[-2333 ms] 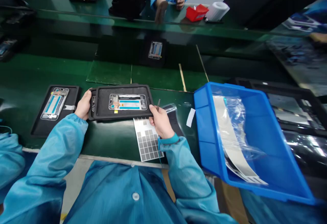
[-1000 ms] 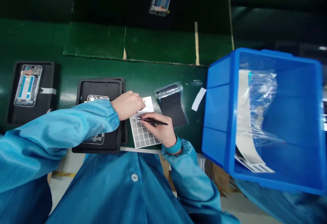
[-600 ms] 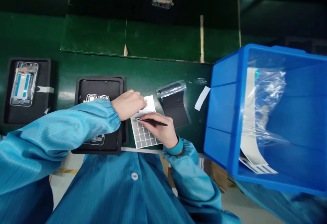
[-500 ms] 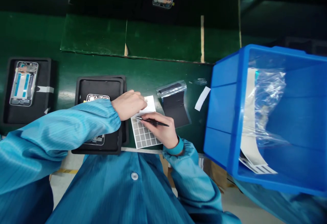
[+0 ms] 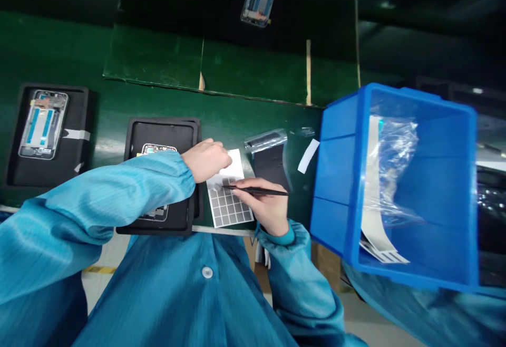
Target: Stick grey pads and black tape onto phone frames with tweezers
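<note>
Bin (image 5: pixel 336 178): smooth blue plastic, low sheen. Bag (image 5: pixel 397 167) inside: clear, crinkled, glossy plastic. Trays (image 5: pixel 182 199): black, matt. Bench (image 5: pixel 130 102): smooth green, slight gloss. Sleeves (image 5: pixel 130 186): creased blue cloth, satiny. Sticker sheet (image 5: pixel 236 163): smooth, papery.

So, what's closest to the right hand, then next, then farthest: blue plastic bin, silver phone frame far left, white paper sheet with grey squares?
From the right hand:
1. White paper sheet with grey squares, at the fingertips.
2. Blue plastic bin, to the right.
3. Silver phone frame, far left, in a black tray.
</note>
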A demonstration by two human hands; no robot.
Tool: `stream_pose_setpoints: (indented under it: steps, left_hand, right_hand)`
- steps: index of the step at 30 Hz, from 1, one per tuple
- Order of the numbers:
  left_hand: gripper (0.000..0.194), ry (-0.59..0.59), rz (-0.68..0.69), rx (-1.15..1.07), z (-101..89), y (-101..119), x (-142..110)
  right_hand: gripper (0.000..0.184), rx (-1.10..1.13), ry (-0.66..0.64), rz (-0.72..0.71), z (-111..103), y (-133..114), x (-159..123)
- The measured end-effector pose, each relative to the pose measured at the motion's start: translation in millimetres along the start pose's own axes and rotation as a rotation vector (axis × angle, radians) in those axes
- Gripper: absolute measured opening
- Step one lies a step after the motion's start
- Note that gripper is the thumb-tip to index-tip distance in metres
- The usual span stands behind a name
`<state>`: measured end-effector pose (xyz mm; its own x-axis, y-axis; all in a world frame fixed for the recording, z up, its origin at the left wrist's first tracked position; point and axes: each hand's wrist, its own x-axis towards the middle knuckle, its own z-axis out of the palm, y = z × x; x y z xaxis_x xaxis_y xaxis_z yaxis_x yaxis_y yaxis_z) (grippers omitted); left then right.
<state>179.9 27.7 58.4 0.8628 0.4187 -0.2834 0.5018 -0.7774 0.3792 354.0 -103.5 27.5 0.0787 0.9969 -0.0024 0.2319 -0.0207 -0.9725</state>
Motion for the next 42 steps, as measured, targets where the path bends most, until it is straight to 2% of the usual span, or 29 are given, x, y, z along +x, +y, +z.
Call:
stream_pose_setpoints:
  steps: [3, 5, 7, 10, 12, 15, 18, 23, 29, 32, 35, 37, 39, 40, 42]
  left_hand:
    - [0.012, 0.186, -0.034, -0.168, -14.8, -4, -25]
    - [0.014, 0.365, -0.103, -0.305, -22.9, -6, -57]
    - [0.014, 0.481, -0.227, -0.44, -24.5, -6, -94]
    - [0.02, 0.482, -0.453, -0.717, -14.1, -2, -141]
    - [0.024, 0.436, -0.545, -0.894, -3.3, 4, -158]
    - [0.025, 0.428, -0.591, -1.015, 9.1, 8, -168]
    - [0.016, 0.474, -0.562, -1.031, 14.4, 5, -173]
    - [0.013, 0.596, -0.536, -1.035, 18.9, -4, -185]
    - [0.017, 0.61, -0.549, -1.083, 25.7, -4, -188]
    - [0.018, 0.623, -0.55, -1.042, 29.4, -3, -191]
    - [0.022, 0.695, -0.511, -0.767, 34.8, -1, -202]
    - [0.027, 0.613, -0.389, -0.448, 39.9, 1, -209]
    - [0.026, 0.46, -0.27, -0.171, 46.0, 5, -212]
    - [0.023, 0.41, -0.239, -0.084, 49.4, 8, -212]
    - [0.017, 0.393, -0.218, -0.006, 56.3, 12, -206]
  right_hand:
    - [0.015, 0.032, 0.097, 0.008, -4, -15, -4]
    - [0.015, 0.063, 0.112, 0.011, 1, -26, -4]
    - [0.015, 0.1, 0.09, 0.011, 14, -37, 0]
    - [0.013, 0.17, 0.022, 0.015, 40, -50, 7]
    - [0.013, 0.201, -0.03, 0.018, 58, -55, 11]
    - [0.013, 0.207, -0.088, 0.034, 79, -61, 13]
    - [0.013, 0.206, -0.102, 0.056, 93, -66, 12]
    - [0.017, 0.207, -0.04, 0.095, 108, -72, 7]
    - [0.016, 0.178, -0.045, 0.102, 119, -74, 2]
    - [0.014, 0.161, -0.018, 0.083, 122, -73, -1]
    - [0.014, 0.134, 0.055, 0.086, 123, -70, -1]
    - [0.014, 0.098, 0.098, 0.105, 124, -68, 1]
    - [0.016, 0.068, 0.122, 0.123, 126, -66, 6]
    - [0.017, 0.061, 0.127, 0.132, 127, -66, 9]
    - [0.019, 0.054, 0.13, 0.15, 132, -65, 16]
